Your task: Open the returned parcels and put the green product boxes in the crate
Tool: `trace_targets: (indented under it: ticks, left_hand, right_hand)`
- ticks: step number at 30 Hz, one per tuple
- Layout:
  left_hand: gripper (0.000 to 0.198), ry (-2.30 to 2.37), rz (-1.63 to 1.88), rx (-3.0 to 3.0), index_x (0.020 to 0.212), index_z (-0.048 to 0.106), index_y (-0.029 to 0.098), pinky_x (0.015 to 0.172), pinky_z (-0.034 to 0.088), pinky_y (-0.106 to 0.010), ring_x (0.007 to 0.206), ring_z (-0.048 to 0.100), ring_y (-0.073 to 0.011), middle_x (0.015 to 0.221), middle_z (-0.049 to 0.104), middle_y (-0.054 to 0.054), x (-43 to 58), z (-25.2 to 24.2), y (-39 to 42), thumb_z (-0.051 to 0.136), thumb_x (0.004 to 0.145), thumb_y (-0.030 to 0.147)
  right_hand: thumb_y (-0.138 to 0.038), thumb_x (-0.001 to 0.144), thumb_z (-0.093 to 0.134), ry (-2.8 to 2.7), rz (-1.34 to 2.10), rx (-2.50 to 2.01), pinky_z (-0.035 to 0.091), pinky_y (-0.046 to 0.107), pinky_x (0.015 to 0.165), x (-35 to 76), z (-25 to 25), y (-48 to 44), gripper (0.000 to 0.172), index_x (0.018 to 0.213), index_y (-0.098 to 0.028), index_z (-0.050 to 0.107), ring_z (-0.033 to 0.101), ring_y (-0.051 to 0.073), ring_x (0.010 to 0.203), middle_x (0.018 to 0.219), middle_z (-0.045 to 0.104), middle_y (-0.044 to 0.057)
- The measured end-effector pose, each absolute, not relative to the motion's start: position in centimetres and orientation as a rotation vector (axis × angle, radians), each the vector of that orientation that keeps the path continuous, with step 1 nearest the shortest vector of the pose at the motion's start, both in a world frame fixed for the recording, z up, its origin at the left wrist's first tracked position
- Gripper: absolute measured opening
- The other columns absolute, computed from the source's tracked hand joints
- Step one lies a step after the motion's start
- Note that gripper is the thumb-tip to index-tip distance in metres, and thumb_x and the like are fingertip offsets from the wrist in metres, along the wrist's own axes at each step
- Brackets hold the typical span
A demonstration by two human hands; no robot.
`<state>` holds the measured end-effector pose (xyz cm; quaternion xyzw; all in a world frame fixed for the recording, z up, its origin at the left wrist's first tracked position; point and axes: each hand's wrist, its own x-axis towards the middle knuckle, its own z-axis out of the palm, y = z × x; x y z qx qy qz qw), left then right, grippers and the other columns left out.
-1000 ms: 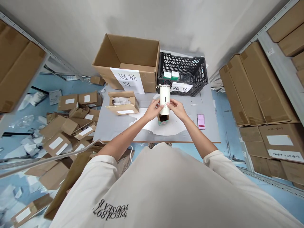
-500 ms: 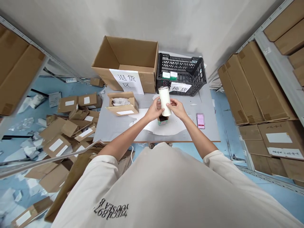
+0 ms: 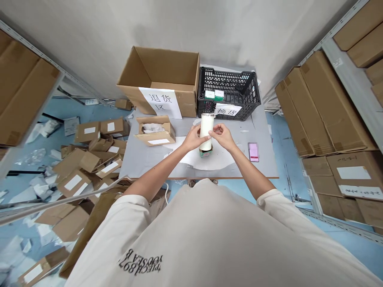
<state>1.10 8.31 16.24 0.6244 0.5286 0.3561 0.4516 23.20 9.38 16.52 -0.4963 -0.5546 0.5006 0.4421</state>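
A white tumbler (image 3: 206, 129) with a metallic rim stands nearly upright between my hands. My left hand (image 3: 194, 138) is wrapped round its left side, the thumb across the front. From the right, my right hand (image 3: 222, 136) grips it with thumb and fingers. The tumbler's lower end is at the open top of a small green box (image 3: 206, 153) on the table; how deep it sits inside I cannot tell. White paper (image 3: 221, 159) lies under the box.
Behind stand a large open carton (image 3: 185, 101) and a black plastic crate (image 3: 249, 105) holding small green-and-white boxes. A small open carton (image 3: 158, 137) is at the left, a phone (image 3: 253, 152) at the right. Cardboard boxes (image 3: 72, 183) litter the floor; shelves with cartons (image 3: 320, 103) flank the table.
The tumbler has moved down and slightly left, from leaning above the small green box to nearly upright at its opening. Both hands still hold it.
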Motion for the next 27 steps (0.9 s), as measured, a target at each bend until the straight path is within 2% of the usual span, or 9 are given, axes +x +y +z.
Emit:
trace_targets:
  ticks: [3,5,9,13,16,19,22,25,27]
  left_hand:
    - [0.104,1.278,0.955,1.389,0.161,0.058,0.022,0.107,0.064,-0.050,0.115,0.073,-0.0302,0.127,0.076,-0.011,1.2,16.0,8.7,0.103,0.075,0.061]
    - [0.103,1.226,0.986,1.292,0.158,0.057,0.021,0.108,0.062,-0.050,0.116,0.074,-0.0299,0.128,0.079,-0.013,1.1,15.9,8.9,0.104,0.074,0.058]
    - [0.085,1.116,1.004,1.137,0.148,0.065,0.018,0.112,0.060,-0.052,0.126,0.074,-0.0335,0.138,0.078,-0.018,0.8,16.1,9.0,0.097,0.081,0.058]
    - [0.071,1.142,1.016,1.098,0.142,0.076,0.023,0.109,0.061,-0.049,0.129,0.073,-0.0344,0.148,0.074,-0.014,1.0,16.6,8.9,0.093,0.084,0.059]
    - [0.073,1.191,1.011,1.108,0.138,0.079,0.022,0.109,0.061,-0.047,0.122,0.074,-0.0330,0.138,0.077,-0.013,1.3,17.0,8.8,0.101,0.078,0.058]
    - [0.079,1.190,1.009,1.015,0.136,0.076,0.020,0.105,0.062,-0.046,0.116,0.076,-0.0316,0.128,0.078,-0.012,1.5,17.4,8.8,0.106,0.073,0.057]
    - [0.074,1.169,0.991,0.824,0.135,0.070,0.022,0.100,0.064,-0.045,0.112,0.078,-0.0297,0.120,0.079,-0.010,1.4,17.7,9.0,0.103,0.078,0.058]
    - [0.063,1.138,0.949,0.709,0.124,0.069,0.024,0.097,0.064,-0.043,0.109,0.080,-0.0284,0.115,0.081,-0.009,1.2,17.7,9.2,0.098,0.084,0.062]
    - [0.062,1.123,0.922,0.686,0.120,0.068,0.025,0.096,0.063,-0.042,0.108,0.080,-0.0282,0.112,0.082,-0.008,1.0,17.7,9.1,0.098,0.083,0.065]
  right_hand:
    - [-0.087,0.075,0.091,-1.372,1.234,-1.242,0.066,0.045,0.095,23.3,16.4,9.4,0.071,0.104,-0.029,0.062,0.071,0.024,0.098,0.115,0.073,0.005]
    - [-0.086,0.077,0.090,-1.395,1.244,-1.225,0.066,0.044,0.093,23.6,16.3,9.4,0.070,0.110,-0.030,0.064,0.072,0.024,0.101,0.125,0.074,0.007]
    - [-0.078,0.078,0.092,-1.468,1.273,-1.165,0.066,0.045,0.092,23.9,16.2,9.2,0.071,0.123,-0.030,0.067,0.073,0.027,0.108,0.143,0.073,0.011]
    - [-0.076,0.077,0.094,-1.473,1.262,-1.149,0.069,0.047,0.094,23.8,16.3,9.0,0.073,0.131,-0.031,0.072,0.073,0.029,0.114,0.153,0.073,0.012]
    - [-0.076,0.083,0.091,-1.501,1.239,-1.143,0.069,0.049,0.097,23.7,16.3,9.0,0.069,0.134,-0.031,0.076,0.074,0.029,0.114,0.153,0.073,0.011]
    - [-0.076,0.091,0.084,-1.563,1.217,-1.110,0.069,0.051,0.102,23.8,16.4,9.1,0.063,0.136,-0.032,0.080,0.075,0.029,0.114,0.153,0.073,0.012]
    - [-0.078,0.095,0.080,-1.606,1.188,-1.075,0.067,0.052,0.106,23.8,16.6,9.2,0.062,0.137,-0.032,0.083,0.075,0.030,0.117,0.155,0.072,0.012]
    - [-0.081,0.095,0.078,-1.607,1.158,-1.078,0.066,0.051,0.108,23.7,16.9,9.4,0.064,0.135,-0.032,0.086,0.075,0.030,0.119,0.154,0.072,0.012]
    - [-0.084,0.094,0.079,-1.609,1.143,-1.087,0.066,0.051,0.108,23.7,17.2,9.4,0.065,0.133,-0.032,0.087,0.075,0.030,0.121,0.154,0.072,0.012]
